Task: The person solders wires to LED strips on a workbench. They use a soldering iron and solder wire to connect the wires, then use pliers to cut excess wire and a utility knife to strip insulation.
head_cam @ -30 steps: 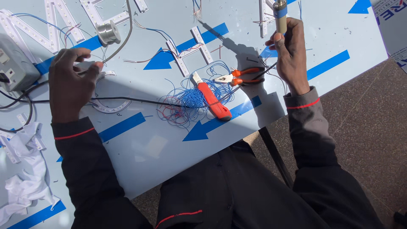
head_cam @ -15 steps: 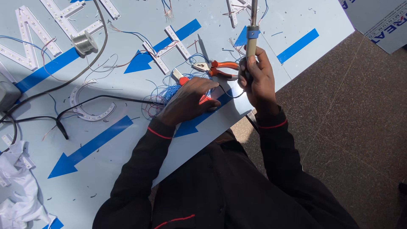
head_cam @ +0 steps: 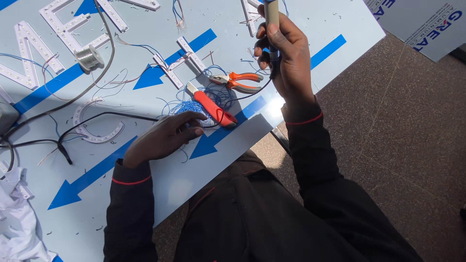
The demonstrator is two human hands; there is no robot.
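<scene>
Two hands worked over a pale blue surface [head_cam: 301, 29] marked with darker blue arrows, a flat board that ran off the top and left of the view and ended in a slanted edge over the person's lap. The right hand [head_cam: 286, 58] was held up near the far side, its grip clenched around a soldering iron [head_cam: 272, 19] that stood nearly upright, with a black cord trailing down from it. The left hand [head_cam: 162, 138] lay low on the board, fingers curled loosely, fingertips in a tangle of thin blue wire [head_cam: 194, 104]; whether it pinched a strand I could not tell.

Just beside that tangle lay a red knife [head_cam: 213, 106], set aslant, and beyond it orange-handled pliers [head_cam: 238, 81], close under the right hand. White LED strips [head_cam: 187, 56] were laid out in letter shapes across the far part, a curved one [head_cam: 94, 133] sat left of the left hand, and a solder spool [head_cam: 89, 58] stood farther left. Black cables [head_cam: 97, 119] snaked across. Crumpled white cloth [head_cam: 17, 228] bunched at the near left corner.

Past the board's edge the floor [head_cam: 412, 145] was speckled brown stone, with another pale panel [head_cam: 427, 24] lying at the top right.
</scene>
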